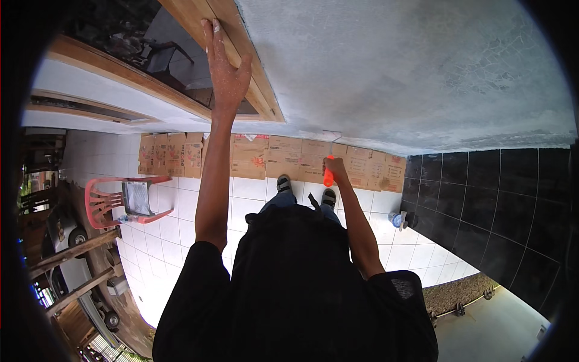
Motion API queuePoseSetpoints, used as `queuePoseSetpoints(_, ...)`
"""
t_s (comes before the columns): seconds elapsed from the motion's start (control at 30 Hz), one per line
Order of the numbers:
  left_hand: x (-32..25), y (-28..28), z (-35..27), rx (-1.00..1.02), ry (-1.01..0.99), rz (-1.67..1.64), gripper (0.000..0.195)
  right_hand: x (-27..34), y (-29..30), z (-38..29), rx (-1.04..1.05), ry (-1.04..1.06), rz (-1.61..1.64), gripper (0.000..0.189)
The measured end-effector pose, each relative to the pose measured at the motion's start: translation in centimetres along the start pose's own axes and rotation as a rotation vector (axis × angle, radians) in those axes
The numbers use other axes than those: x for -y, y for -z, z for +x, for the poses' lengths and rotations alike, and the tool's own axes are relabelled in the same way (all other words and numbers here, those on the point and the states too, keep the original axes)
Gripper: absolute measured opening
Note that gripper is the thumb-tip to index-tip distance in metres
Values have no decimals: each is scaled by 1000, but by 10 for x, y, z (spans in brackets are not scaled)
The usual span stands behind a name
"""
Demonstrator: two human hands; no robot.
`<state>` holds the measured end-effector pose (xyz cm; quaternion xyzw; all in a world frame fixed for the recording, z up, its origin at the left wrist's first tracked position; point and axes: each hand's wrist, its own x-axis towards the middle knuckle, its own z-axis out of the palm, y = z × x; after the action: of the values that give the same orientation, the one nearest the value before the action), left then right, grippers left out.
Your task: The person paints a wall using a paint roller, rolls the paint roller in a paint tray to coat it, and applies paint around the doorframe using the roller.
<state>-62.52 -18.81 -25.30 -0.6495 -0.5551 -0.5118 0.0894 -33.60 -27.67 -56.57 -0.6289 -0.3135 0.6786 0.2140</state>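
My left hand [227,74] rests spread against the wooden window frame [260,86], with pale specks on its skin and fingers. Lower down, my right hand [335,170] is closed around the bright orange handle of a paint roller or similar tool [329,178]. A thin metal rod runs from that handle towards the base of the wall, where the tool's head is hard to make out. The grey plastered wall [384,72] in front of me has patchy, pale marks.
Flattened cardboard [285,156] lines the white tiled floor [244,194] along the wall. A red plastic chair [106,203] holding a dark-rimmed tray [137,198] stands left. A blue-and-white container [396,220] sits beside the black tiled wall [479,194] at right.
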Motion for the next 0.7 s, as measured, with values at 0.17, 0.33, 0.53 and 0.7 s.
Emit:
queuePoseSetpoints(0.17, 25, 15, -13, 5, -49, 4, 73, 48, -25, -91, 12, -106, 31, 11)
queuePoseSetpoints(0.33, 20, 14, -4, -18, -47, 5, 71, 25, -32, -60, 26, -97, 17, 11)
queuePoseSetpoints(0.53, 11, 6, 3, 38, -74, -9, 78, -18, -23, 27, 26, -104, 92, 12)
queuePoseSetpoints(0.7, 11, 16, -1, 20, 4, 5, 80, 12, -22, -33, 110, -149, 93, 11)
